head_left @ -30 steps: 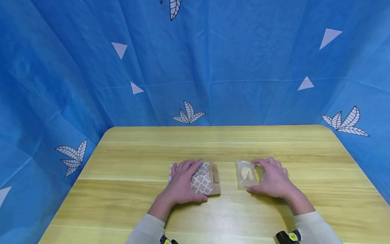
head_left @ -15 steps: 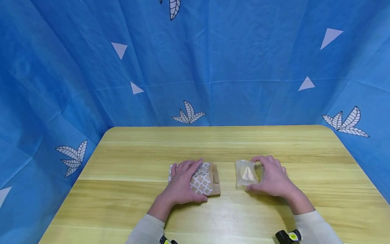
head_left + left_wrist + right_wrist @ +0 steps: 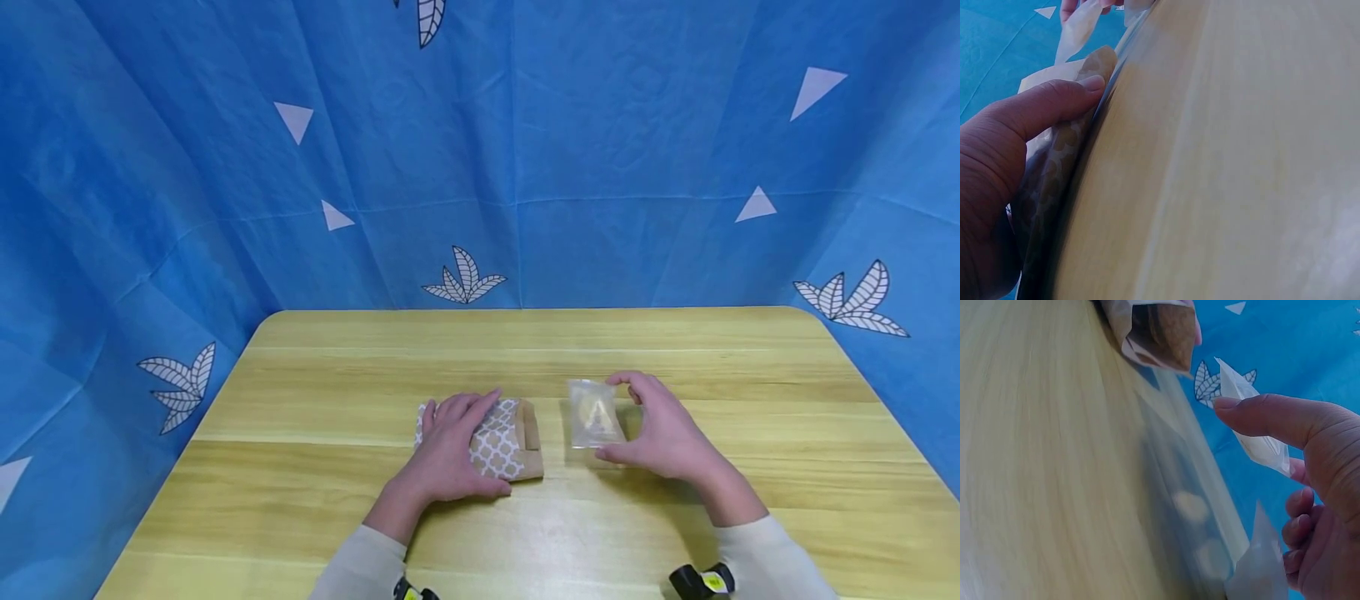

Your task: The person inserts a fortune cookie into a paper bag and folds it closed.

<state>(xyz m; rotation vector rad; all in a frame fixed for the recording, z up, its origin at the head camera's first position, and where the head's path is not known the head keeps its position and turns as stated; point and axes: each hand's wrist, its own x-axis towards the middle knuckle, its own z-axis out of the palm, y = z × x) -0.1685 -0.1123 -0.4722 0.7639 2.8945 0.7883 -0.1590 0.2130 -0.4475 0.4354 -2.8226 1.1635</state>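
Observation:
A brown paper bag [image 3: 498,448] with a white lattice print lies flat on the table, its mouth towards the right. My left hand [image 3: 446,458] spans it and grips it, the thumb on the near edge as the left wrist view shows. Between thumb and fingers my right hand [image 3: 663,437] holds a small translucent packet [image 3: 594,415] with pale contents, raised a little off the table to the right of the bag. In the right wrist view the bag's mouth [image 3: 1163,331] gapes. A second translucent corner [image 3: 1260,562] shows there; whether it belongs to the same packet I cannot tell.
The wooden table [image 3: 525,350] has rounded far corners. A blue curtain [image 3: 600,150] with white leaf and triangle prints hangs behind it and along both sides. Black devices [image 3: 701,581] are strapped at the wrists.
My right hand has lifted the packet off the table and shifted it slightly left and away from me, towards the bag. The left hand and the bag have stayed put.

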